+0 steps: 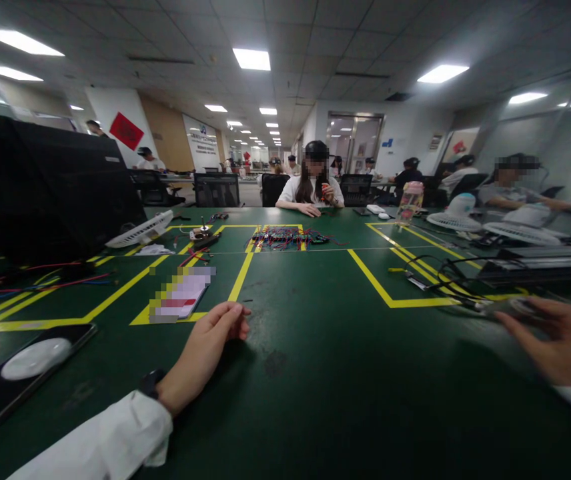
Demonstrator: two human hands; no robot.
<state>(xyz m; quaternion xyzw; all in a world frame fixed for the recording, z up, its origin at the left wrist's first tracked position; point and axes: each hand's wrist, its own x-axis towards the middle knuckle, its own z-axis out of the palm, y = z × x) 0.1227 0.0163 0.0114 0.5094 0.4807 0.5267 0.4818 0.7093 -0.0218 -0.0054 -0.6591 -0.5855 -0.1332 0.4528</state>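
My left hand (218,327) rests over the green table, with thumb and fingertips pressed together. What is between them, if anything, cannot be made out. A short dark piece (248,300) shows just beyond the fingertips; whether it touches them is unclear. Far to the right, my right hand (560,337) has its thumb and fingers around a blurred grey part (508,307). Black cables (445,273) lie close to that part. A booklet (185,293), partly blurred out, lies beyond my left hand.
Bundled red, blue and black wires (290,237) lie at mid-table. A phone with a white case (38,358) on it is at left, before a black computer case (50,180). A bottle (409,203) and white fans (458,215) stand right. A person (310,183) sits opposite.
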